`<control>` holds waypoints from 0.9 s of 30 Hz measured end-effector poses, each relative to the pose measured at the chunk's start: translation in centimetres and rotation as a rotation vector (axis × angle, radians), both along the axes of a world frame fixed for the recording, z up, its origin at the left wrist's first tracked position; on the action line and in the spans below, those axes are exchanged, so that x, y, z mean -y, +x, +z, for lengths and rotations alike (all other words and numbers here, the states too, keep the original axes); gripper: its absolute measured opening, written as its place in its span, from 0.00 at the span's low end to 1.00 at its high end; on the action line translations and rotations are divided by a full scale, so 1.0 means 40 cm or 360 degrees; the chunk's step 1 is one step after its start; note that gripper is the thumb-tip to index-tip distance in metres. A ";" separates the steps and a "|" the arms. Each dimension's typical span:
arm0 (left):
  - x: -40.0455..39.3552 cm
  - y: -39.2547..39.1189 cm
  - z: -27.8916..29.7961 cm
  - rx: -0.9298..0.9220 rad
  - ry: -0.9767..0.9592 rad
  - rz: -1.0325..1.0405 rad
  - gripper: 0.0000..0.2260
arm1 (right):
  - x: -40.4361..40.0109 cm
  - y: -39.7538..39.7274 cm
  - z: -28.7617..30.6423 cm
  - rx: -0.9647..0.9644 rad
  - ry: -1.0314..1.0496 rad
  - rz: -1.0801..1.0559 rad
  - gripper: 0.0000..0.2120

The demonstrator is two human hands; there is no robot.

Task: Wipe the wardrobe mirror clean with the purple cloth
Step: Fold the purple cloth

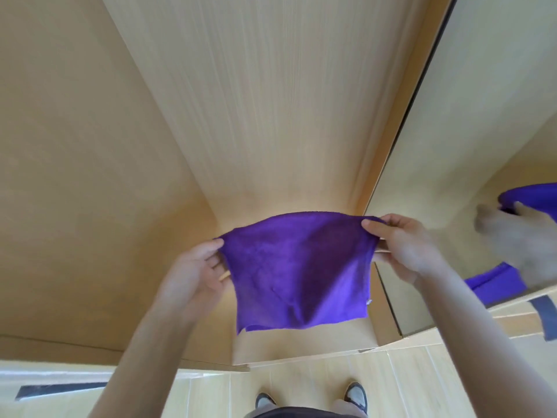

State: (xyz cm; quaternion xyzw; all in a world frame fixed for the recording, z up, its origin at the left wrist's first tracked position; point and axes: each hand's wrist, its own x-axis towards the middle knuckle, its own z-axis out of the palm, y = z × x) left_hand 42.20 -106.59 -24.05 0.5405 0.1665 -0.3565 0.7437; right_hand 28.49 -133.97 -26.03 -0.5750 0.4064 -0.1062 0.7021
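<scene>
Purple cloth (301, 273) held spread in the air in front of the wardrobe (241, 101), top edge stretched between both hands, lower part hanging free with soft folds. Judged light, limp, fuzzy like microfibre, not slippery; it will bunch under pressure, so better folded or wadded into a pad and taken across the middle than by a corner. Left hand (193, 276) pinches the upper left corner, thumb on top; right hand (404, 245) pinches the upper right corner likewise. Mirror (470, 131) stands just to the right, a tall panel with a dark edge, showing a blurred reflection of cloth and hand; cloth not yet on the glass. Glass is hard, smooth, fragile: moderate pressure advised. Wardrobe panels pale wood. Floor (301, 384) light tile; shoes (355, 395) at the bottom.
</scene>
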 end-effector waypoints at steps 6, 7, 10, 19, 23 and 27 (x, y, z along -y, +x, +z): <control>0.087 -0.152 -0.005 0.0717 0.0267 -0.0558 0.20 | -0.200 0.046 -0.012 -0.0056 -0.0115 0.0234 0.12; 0.090 -0.175 0.002 0.0820 0.0289 -0.0633 0.22 | -0.226 0.048 -0.009 -0.0034 -0.0129 0.0271 0.12; 0.085 -0.212 0.009 0.1122 0.0414 -0.0641 0.19 | -0.271 0.040 0.002 0.0064 -0.0130 0.0285 0.08; 0.078 -0.202 -0.018 0.1425 0.0586 -0.0590 0.08 | -0.294 0.000 0.070 0.0258 0.0043 0.0280 0.07; 0.071 -0.185 -0.010 0.1351 0.0564 -0.0411 0.06 | -0.300 -0.003 0.085 0.0341 0.0235 0.0354 0.12; 0.050 -0.172 0.026 0.1246 0.0323 -0.0380 0.13 | -0.247 -0.017 0.086 0.0360 -0.0327 0.0410 0.16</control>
